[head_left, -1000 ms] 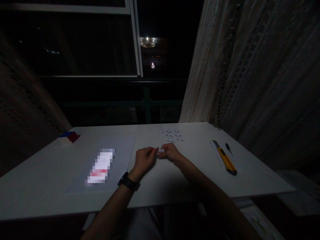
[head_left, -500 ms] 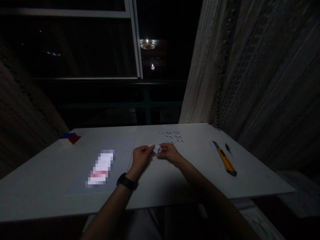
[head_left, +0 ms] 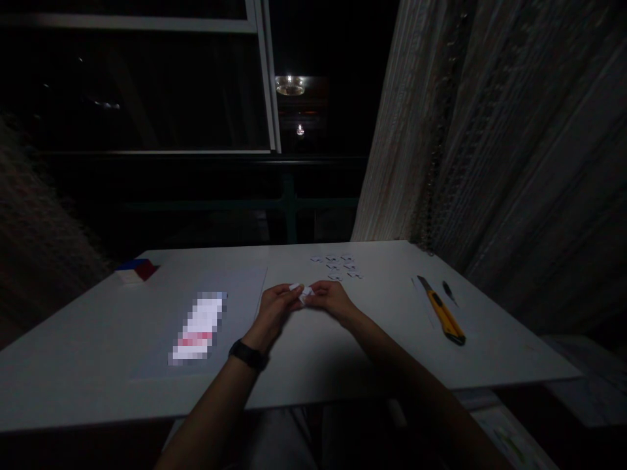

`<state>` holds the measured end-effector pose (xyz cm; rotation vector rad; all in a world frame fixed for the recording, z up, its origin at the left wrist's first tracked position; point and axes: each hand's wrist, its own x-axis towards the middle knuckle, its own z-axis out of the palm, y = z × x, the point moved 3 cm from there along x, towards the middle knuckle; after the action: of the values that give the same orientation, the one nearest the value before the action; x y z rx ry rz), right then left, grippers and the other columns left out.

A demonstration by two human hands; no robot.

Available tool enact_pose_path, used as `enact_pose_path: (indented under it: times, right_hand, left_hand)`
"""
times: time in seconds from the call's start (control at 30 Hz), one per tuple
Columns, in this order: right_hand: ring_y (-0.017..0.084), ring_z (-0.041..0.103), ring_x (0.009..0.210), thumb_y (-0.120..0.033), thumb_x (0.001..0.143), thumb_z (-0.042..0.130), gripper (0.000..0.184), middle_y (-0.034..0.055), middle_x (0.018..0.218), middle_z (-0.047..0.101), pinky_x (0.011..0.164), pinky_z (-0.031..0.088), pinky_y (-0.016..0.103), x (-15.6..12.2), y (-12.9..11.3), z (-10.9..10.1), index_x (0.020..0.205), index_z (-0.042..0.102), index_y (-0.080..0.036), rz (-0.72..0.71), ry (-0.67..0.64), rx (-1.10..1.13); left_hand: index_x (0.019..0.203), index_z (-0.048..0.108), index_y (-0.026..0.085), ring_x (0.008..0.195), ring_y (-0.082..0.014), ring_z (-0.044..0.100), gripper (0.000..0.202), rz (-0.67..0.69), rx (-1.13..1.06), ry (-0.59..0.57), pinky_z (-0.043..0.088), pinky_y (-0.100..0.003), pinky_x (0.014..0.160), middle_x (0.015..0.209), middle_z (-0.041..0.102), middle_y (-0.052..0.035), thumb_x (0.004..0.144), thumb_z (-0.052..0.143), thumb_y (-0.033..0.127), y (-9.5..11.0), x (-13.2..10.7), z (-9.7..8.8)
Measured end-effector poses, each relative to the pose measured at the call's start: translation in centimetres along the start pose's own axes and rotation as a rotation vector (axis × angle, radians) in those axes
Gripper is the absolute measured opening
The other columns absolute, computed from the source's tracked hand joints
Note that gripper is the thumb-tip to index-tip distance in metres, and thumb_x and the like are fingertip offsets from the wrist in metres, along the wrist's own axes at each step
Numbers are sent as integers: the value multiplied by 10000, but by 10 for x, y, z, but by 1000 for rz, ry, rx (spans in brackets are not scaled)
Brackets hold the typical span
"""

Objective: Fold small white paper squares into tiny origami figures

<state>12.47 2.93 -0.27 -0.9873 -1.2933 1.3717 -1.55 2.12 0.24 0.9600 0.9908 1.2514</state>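
A small piece of white paper (head_left: 304,293) is pinched between my two hands, above the middle of the white table. My left hand (head_left: 278,304), with a dark band on its wrist, is closed on the paper's left side. My right hand (head_left: 333,300) is closed on its right side, fingertips close to those of the left. Dark marks on the paper are partly covered by the fingers. Just beyond my right hand lie several small paper pieces (head_left: 333,267) with dark marks, set out in rough rows.
On the right lie a yellow box cutter (head_left: 445,313) and a small dark pointed object (head_left: 448,292). A lit phone (head_left: 200,326), its screen blurred, rests on a pale sheet (head_left: 245,294) at left. A puzzle cube (head_left: 136,271) stands far left. Curtains (head_left: 392,130) flank the window.
The paper piece has been turned or bent between my fingers, so its dark line shows less. Both hands stay at nearly the same place.
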Motion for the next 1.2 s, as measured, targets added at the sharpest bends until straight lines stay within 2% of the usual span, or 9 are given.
enact_pose_path:
  times: [0.1, 0.23, 0.37, 0.57, 0.73, 0.9, 0.97, 1.07, 1.2]
  right_hand:
    - [111, 557, 541, -323, 412, 781, 385, -9, 582, 610, 567, 430, 258, 1, 0, -1, 693, 599, -132, -10, 19, -7]
    - [108, 538, 504, -328, 411, 774, 376, -19, 535, 585, 521, 417, 254, 2, 0, -1, 675, 588, -135, -65, 37, -72]
    - [93, 498, 467, -329, 434, 765, 352, -29, 502, 550, 465, 381, 233, 0, -1, 1, 658, 578, -132, -89, 39, -178]
    - [79, 467, 445, -322, 492, 741, 303, -48, 488, 513, 450, 369, 219, -1, 1, 3, 658, 565, -140, -115, 64, -244]
    - [94, 517, 520, -275, 574, 696, 377, -59, 560, 552, 513, 405, 220, -4, -7, 3, 919, 570, -188, -233, -8, -193]
    - [122, 554, 652, -321, 644, 640, 174, 2, 684, 613, 630, 438, 256, -2, -10, 2, 726, 628, -168, -295, -88, -238]
    - [121, 547, 631, -331, 637, 644, 175, 3, 660, 609, 622, 436, 261, 0, -8, 0, 685, 623, -164, -274, -66, -232]
    - [117, 532, 592, -353, 606, 665, 211, -6, 621, 591, 591, 429, 262, 4, -8, -5, 660, 602, -159, -220, 0, -173]
    - [104, 524, 590, -371, 595, 677, 246, -19, 620, 578, 600, 422, 255, 4, -12, -11, 677, 588, -156, -193, 28, -90]
  left_hand:
    - [661, 612, 99, 531, -108, 584, 283, 38, 12, 71, 468, -202, 511, 612, 636, -45, 510, 772, 279, 1, 0, -3]
    - [602, 598, 97, 418, -85, 505, 304, 113, 160, 111, 374, -188, 399, 517, 597, -28, 486, 772, 318, 5, -3, -1]
    - [555, 591, 103, 370, -69, 437, 322, 154, 274, 155, 317, -193, 376, 445, 543, 5, 452, 772, 347, 9, -7, 2]
    - [537, 574, 107, 347, -56, 386, 345, 150, 300, 163, 265, -189, 354, 402, 485, 33, 436, 770, 372, 10, -9, 4]
    - [638, 590, 100, 428, -73, 481, 335, 113, 133, 97, 369, -182, 391, 531, 547, 5, 506, 750, 364, 6, -5, 1]
    - [681, 595, 109, 440, -59, 491, 306, 38, 18, 35, 437, -168, 430, 526, 527, 19, 590, 711, 377, 2, -1, -3]
    - [716, 600, 110, 457, -72, 523, 297, 20, 8, 37, 462, -182, 443, 559, 564, -2, 607, 706, 365, 1, -1, -3]
    - [863, 610, 117, 543, -130, 603, 331, -25, 6, 22, 507, -232, 490, 667, 635, -54, 612, 716, 304, 2, -3, -2]
    - [1003, 589, 134, 665, -175, 650, 409, -121, 7, -136, 509, -227, 524, 787, 671, -103, 630, 714, 247, 0, -6, 2]
